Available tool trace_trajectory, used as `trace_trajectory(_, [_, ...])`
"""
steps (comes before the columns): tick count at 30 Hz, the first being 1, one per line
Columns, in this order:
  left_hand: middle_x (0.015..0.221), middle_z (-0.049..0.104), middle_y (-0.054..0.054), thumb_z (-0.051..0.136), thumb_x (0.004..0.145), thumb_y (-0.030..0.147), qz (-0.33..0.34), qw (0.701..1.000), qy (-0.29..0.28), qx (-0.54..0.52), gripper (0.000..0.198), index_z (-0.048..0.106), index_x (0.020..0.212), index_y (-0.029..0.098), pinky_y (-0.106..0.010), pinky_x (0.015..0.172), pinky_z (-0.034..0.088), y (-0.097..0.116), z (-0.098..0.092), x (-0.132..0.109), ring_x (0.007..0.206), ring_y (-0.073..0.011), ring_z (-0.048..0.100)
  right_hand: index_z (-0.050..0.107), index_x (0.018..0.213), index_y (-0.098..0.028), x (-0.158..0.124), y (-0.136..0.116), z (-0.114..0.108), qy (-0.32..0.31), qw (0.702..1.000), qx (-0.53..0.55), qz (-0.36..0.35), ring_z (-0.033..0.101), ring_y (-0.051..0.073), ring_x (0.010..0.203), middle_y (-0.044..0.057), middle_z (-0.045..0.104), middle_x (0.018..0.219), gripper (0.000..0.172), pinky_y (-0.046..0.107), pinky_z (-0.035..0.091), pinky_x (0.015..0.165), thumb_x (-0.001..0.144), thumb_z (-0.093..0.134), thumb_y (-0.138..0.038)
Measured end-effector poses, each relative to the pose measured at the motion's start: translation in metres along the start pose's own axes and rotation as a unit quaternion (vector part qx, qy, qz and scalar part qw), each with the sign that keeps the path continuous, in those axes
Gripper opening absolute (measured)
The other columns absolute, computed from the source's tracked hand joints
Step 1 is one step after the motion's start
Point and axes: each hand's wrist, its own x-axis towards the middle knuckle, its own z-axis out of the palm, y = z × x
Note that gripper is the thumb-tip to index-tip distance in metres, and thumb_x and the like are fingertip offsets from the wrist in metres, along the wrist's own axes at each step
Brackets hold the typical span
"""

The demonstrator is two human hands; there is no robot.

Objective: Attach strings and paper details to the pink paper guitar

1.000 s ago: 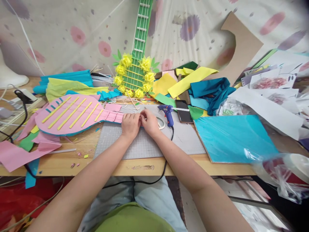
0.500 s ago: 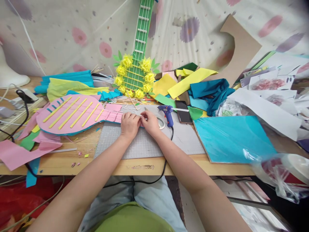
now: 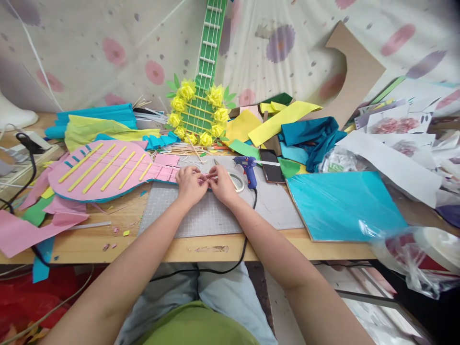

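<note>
A pink paper craft guitar with yellow strips across its body and a blue edge lies flat, its neck running right under my hands. My left hand rests over the end of the neck, fingers bent and pinched. Against it, fingertip to fingertip, is my right hand, its fingers also pinched together. Whatever small thing is between the fingertips is too hidden to name. White-handled scissors lie just beyond my right hand, partly covered. To their right is a blue hot glue gun with a white stick in its back.
A grey cutting mat lies under my hands. The glue gun's black cord hangs over the table edge. A phone and a blue board lie rightward. Behind stands a green craft guitar with yellow flowers, among paper scraps.
My left hand has turned slightly and its fingers have shifted at the neck's end, still meeting my right hand. The whole view has moved a little; the guitar stays beneath.
</note>
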Motion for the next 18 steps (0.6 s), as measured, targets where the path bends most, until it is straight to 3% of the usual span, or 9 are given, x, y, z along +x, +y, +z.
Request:
trace_trajectory(3, [0.094,0.06,-0.005,0.065,0.067,0.026,0.0,1.0,-0.012,-0.009,0.006,0.065,0.061,0.023,-0.047,0.092,0.031,-0.0043,0.0016,0.001,0.102,-0.0271,0.045,0.051,0.077,-0.019,-0.0011,-0.0017,-0.0027,-0.005,0.999,-0.041,-0.029,0.055,0.016,0.089,0.005,0.054,0.09,0.018,0.036,0.047,0.085,0.068,0.045,-0.004])
trace_trajectory(11, [0.093,0.063,-0.005,0.062,0.072,0.025,-0.033,0.999,-0.021,-0.021,0.009,0.066,0.064,0.023,-0.046,0.091,0.033,-0.0064,0.0042,0.0036,0.098,-0.025,0.048,0.061,0.076,-0.016,-0.0021,-0.0002,-0.0098,-0.038,0.998,-0.031,-0.039,0.059,0.015,0.094,0.01,0.054,0.115,0.013,0.031,0.05,0.083,0.073,0.051,-0.01])
trace_trajectory(18, [0.093,0.064,-0.004,0.063,0.072,0.025,-0.037,0.999,-0.019,-0.021,0.007,0.066,0.066,0.022,-0.044,0.09,0.034,-0.0059,0.0031,0.0035,0.098,-0.025,0.05,0.065,0.075,-0.017,0.0003,-0.0002,-0.0094,-0.029,0.997,-0.06,-0.044,0.059,0.016,0.097,0.008,0.061,0.107,0.016,0.035,0.044,0.092,0.074,0.051,-0.008])
